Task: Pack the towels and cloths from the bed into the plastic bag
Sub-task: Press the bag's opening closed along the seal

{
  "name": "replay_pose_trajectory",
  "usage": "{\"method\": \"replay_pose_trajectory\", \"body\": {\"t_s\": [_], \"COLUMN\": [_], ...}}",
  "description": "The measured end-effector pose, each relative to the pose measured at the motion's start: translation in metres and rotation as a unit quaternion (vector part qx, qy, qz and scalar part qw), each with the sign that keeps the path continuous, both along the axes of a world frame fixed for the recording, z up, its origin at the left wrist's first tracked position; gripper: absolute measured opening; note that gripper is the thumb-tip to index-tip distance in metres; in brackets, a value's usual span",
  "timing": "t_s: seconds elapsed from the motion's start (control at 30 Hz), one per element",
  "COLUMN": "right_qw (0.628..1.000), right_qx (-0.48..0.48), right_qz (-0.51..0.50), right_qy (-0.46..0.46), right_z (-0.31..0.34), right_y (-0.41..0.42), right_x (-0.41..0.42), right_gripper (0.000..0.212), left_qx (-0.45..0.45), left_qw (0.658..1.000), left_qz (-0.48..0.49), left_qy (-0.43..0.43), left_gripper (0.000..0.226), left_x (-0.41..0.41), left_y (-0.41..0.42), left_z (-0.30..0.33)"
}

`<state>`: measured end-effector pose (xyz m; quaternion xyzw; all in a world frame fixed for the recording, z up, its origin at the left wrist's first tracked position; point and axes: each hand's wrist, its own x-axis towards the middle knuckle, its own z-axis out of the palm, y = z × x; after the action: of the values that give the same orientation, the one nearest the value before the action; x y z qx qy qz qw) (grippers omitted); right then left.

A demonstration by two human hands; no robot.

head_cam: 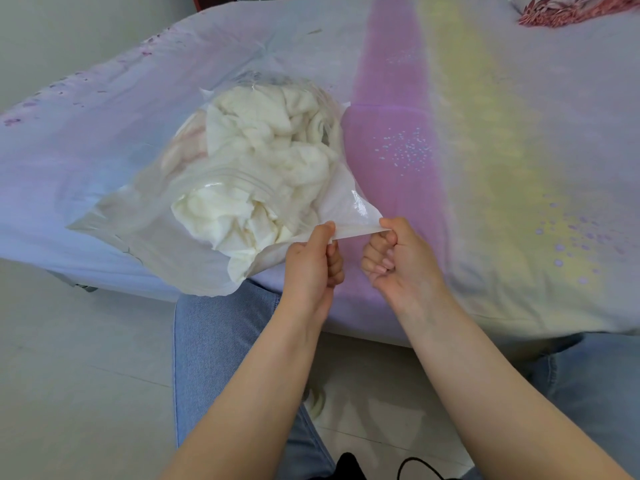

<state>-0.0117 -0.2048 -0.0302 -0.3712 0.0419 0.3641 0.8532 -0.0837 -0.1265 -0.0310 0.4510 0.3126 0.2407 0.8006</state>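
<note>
A clear plastic bag (145, 216) lies on the bed (485, 168) near its front edge, bulging with crumpled white towels and cloths (263, 147). Its open rim points toward me, and some white cloth spills at the mouth. My left hand (313, 261) pinches the rim of the bag between thumb and fingers. My right hand (394, 252) pinches the same rim a short way to the right. The strip of plastic is stretched between both hands.
The bedspread is pale lilac with a pink band and a yellow band. A red patterned pillow (568, 10) lies at the far right corner. My knees in blue jeans (221, 341) press against the bed edge. Pale floor tiles (79, 375) lie to the left.
</note>
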Motion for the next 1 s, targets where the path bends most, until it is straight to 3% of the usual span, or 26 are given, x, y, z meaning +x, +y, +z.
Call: {"method": "replay_pose_trajectory", "body": {"t_s": [0.23, 0.33, 0.4, 0.53, 0.8, 1.0], "right_qw": [0.993, 0.96, 0.935, 0.942, 0.983, 0.982], "right_qx": [-0.054, -0.174, -0.242, -0.239, -0.121, -0.119], "right_qz": [0.056, 0.106, 0.062, -0.037, -0.088, -0.104], "right_qy": [-0.086, -0.191, -0.253, -0.232, -0.106, -0.105], "right_z": [-0.003, -0.001, -0.001, -0.008, -0.001, 0.002], "right_y": [-0.006, 0.001, 0.009, 0.017, 0.013, 0.01], "right_x": [-0.004, -0.02, -0.026, -0.026, -0.021, -0.01], "right_gripper": [0.047, 0.057, 0.055, 0.041, 0.043, 0.042], "left_qx": [0.058, 0.09, 0.094, 0.076, -0.039, -0.007], "left_qw": [0.997, 0.994, 0.993, 0.996, 0.996, 0.992], "left_qz": [0.032, 0.027, 0.024, 0.023, 0.075, 0.119], "left_qy": [0.036, 0.06, 0.061, 0.039, -0.031, -0.037], "left_gripper": [0.05, 0.042, 0.041, 0.06, 0.048, 0.045], "left_x": [-0.002, 0.003, 0.005, 0.009, 0.006, -0.004], "left_y": [0.002, -0.007, -0.014, -0.021, -0.02, -0.004], "left_z": [-0.001, -0.003, -0.005, -0.003, 0.001, 0.004]}}
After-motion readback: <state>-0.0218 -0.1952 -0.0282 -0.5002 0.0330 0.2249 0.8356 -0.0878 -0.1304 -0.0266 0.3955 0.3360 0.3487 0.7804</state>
